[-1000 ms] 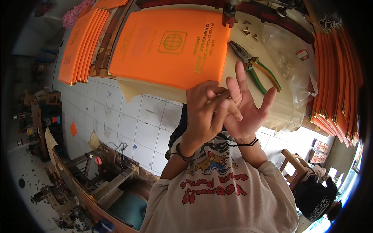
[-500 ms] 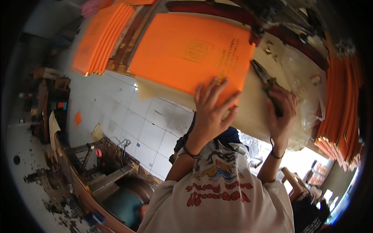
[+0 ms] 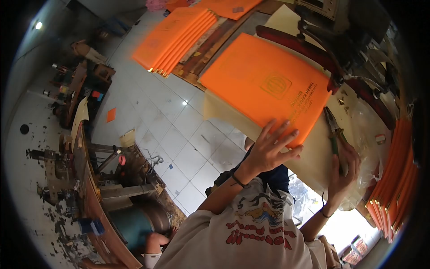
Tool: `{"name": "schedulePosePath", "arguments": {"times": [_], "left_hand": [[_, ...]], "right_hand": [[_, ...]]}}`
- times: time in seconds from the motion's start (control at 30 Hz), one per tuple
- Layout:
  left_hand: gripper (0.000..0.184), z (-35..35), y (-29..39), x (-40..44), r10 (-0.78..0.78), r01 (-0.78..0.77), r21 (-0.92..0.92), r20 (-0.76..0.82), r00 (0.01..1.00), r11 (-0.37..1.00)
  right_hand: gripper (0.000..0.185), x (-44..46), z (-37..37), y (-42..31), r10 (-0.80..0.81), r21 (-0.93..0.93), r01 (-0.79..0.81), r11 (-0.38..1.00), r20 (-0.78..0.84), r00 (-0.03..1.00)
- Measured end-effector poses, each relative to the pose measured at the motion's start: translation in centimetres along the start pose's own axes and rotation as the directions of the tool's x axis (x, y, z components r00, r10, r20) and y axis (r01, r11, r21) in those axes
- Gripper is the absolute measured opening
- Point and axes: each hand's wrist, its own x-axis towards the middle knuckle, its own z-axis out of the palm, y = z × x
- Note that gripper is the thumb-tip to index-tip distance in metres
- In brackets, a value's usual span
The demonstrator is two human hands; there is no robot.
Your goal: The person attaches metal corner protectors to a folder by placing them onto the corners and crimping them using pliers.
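An orange folder (image 3: 268, 80) with gold print lies on the worktable, over a cream sheet (image 3: 219, 110). My left hand (image 3: 271, 148) rests on its near corner, fingers spread flat on the cover. To the right, my right hand (image 3: 347, 166) is closed round the green handles of a pair of pliers (image 3: 333, 127). The pliers' jaws point away from me, close beside the folder's right edge. Small gold-coloured metal pieces (image 3: 342, 102) lie just beyond the jaws.
A stack of orange folders (image 3: 179, 38) sits at the table's left end, and another orange stack (image 3: 392, 179) is at the right. Dark red machine bars (image 3: 295, 47) cross behind the folder. Clear plastic (image 3: 367, 130) lies right. A co-worker's arm (image 3: 154, 244) shows lower left.
The whole view has swung, so the table and both hands appear farther right and lower. My left hand stays on the folder's corner, and my right hand still holds the pliers.
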Motion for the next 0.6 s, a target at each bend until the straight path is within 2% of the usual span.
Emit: {"name": "schedulePosePath", "arguments": {"times": [0.07,0.17,0.27,0.4,0.47,0.57,0.6], "left_hand": [[0.043,-0.4,0.0,0.0,-0.001,0.001,0.01,-0.012,1.0,1.0],[0.044,-0.2,-0.3,-0.4,0.012,-0.012,0.017,0.017,1.0,1.0],[0.045,-0.6,-0.2,0.3,0.022,-0.021,0.034,-0.017,1.0,0.999],[0.05,-0.6,0.6,-0.3,-0.048,0.066,0.085,-0.193,0.98,0.994],[0.052,-0.7,1.1,-1.2,-0.109,0.137,0.095,-0.258,0.96,0.986],[0.051,-1.0,0.9,-2.8,-0.386,0.37,-0.109,-0.292,0.875,0.922],[0.049,-1.3,1.2,-3.2,-0.529,0.487,-0.208,-0.28,0.801,0.848]], "right_hand": [[0.032,-0.4,0.2,0.5,0.034,-0.069,-0.033,0.997,0.022,0.999],[0.04,0.1,0.3,0.5,0.043,-0.06,-0.041,0.997,0.033,0.999],[0.046,0.2,0.2,0.5,0.051,-0.106,-0.043,0.993,0.069,0.996],[0.052,0.4,0.4,0.4,0.031,-0.122,-0.024,0.992,0.057,0.998],[0.055,0.2,0.6,0.9,0.048,-0.106,-0.042,0.993,0.049,0.998],[0.059,0.2,0.5,0.9,0.075,-0.092,-0.069,0.993,0.064,0.995],[0.06,0.3,0.5,0.8,0.07,-0.087,-0.065,0.994,0.053,0.996]]}}
